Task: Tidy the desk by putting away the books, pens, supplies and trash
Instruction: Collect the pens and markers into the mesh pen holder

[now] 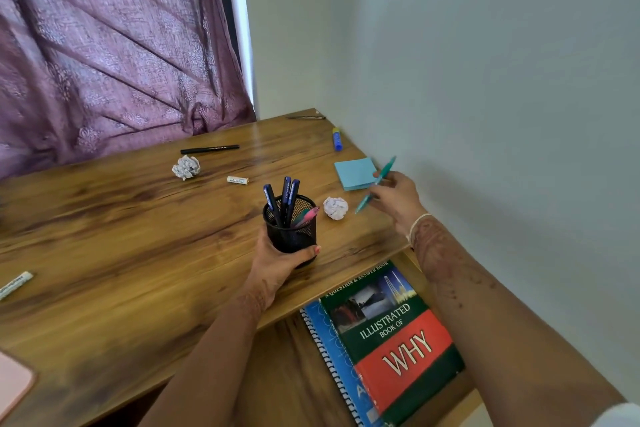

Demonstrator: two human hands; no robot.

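I'm watching through one wide-angle camera worn on the head, which is looking forward and down across the desk (121, 253) from close above its near edge. It's facing the far corner, where the pale wall (485, 62) is meeting the purple curtain (104, 45).

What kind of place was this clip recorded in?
Probably a home study corner: a wooden desk against a plain wall beside a purple curtain, a mesh pen holder, and books on a lower shelf.
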